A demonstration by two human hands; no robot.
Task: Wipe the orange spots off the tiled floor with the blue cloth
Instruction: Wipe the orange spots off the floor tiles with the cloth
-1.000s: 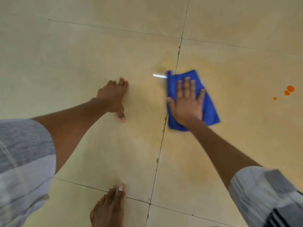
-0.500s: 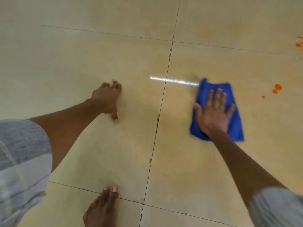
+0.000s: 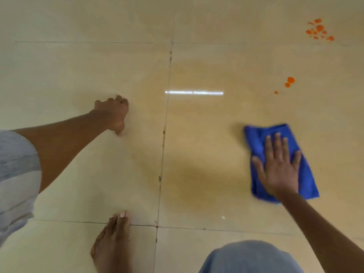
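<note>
Pressing folded blue cloth (image 3: 262,138) flat under our right hand (image 3: 279,170), fingers straight. Left hand (image 3: 113,113) braces floor, curl unclear. Next: slide toward small orange spots (image 3: 289,81) at 12 o'clock.

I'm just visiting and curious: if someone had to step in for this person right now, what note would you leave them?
Right hand: flat, fingers straight, pressing the blue cloth on the tiled floor.
Left hand: braced on the floor, holds nothing; fingers partly curled.
Done: no spots in the middle, only a faint orange smear.
Left: three orange spots ahead of the cloth, a cluster of spots farther off to the right, and probably the smear.
A bare foot stands near the tile joint.
</note>
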